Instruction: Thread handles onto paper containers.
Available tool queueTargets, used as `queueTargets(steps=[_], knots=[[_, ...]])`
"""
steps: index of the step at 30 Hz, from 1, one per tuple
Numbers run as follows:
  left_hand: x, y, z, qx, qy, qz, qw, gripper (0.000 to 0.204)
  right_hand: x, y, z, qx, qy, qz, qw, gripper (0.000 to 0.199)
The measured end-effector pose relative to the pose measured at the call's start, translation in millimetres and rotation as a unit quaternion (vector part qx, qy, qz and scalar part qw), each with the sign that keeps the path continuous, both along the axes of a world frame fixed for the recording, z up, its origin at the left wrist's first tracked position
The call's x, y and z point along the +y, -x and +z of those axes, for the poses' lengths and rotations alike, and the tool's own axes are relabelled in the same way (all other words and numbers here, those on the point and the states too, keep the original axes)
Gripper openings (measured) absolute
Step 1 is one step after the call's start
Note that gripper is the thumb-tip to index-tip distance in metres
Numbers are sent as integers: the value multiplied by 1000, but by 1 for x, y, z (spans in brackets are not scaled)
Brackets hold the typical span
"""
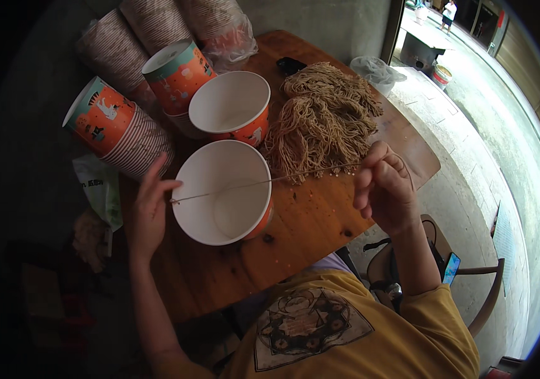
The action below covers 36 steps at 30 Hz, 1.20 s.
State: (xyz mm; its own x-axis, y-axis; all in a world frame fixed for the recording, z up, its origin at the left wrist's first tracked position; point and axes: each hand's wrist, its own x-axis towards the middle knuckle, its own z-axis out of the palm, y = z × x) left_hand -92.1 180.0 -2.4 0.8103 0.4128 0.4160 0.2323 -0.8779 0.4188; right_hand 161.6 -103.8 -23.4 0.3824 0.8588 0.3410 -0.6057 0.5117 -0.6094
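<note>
The broad brown wooden table (308, 230) carries everything here, and its far right holds a big tangled heap of tan, noodle-like strands (327, 120). At the near edge an orange, white-lined paper bucket (226, 215) gapes upward, with an orange and green stack of matching paper buckets (121, 132) tilted beyond its left side. The bare right hand (387, 183) is raised just beside the heap, fingers curled together and clamped on one thin tan strand (219, 190); the bare left hand (151, 205) is at the bucket's left rim, thumb and forefinger apart — whether its lower fingers pinch the strand's end I cannot tell. The strand runs nearly straight between the hands, across the bucket's mouth. To handle it well, I would keep the pull light and even, since something so thin may snap; hold the right hand clear of the heap so no neighbours snag; and keep the left wrist off the rim, as an empty-looking paper bucket could tip. As for print, the mustard-yellow cloth shirt (308, 322) bears a dark framed graphic, the stacked buckets show cartoon animals, and a white and green plastic bag (96, 183) has a short line of dark characters — partly shadowed and small.
</note>
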Motion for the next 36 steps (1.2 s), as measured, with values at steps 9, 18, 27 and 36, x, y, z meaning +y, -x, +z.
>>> queueTargets(steps=[9, 18, 27, 36], knots=[[-109, -48, 7, -36, 38, -104, 993, 16, 25, 2, 4, -102, 37, -203, 973, 21], [-100, -52, 17, 170, 146, -66, 972, 34, 26, -18, -11, 35, 88, -160, 983, 24], [-88, -67, 14, 215, 315, -59, 922, 50, 40, 40, -40, -437, 258, -225, 831, 18], [-83, -72, 12, 179, 438, -122, 873, 59, 51, 54, -49, -478, 258, -292, 787, 11]])
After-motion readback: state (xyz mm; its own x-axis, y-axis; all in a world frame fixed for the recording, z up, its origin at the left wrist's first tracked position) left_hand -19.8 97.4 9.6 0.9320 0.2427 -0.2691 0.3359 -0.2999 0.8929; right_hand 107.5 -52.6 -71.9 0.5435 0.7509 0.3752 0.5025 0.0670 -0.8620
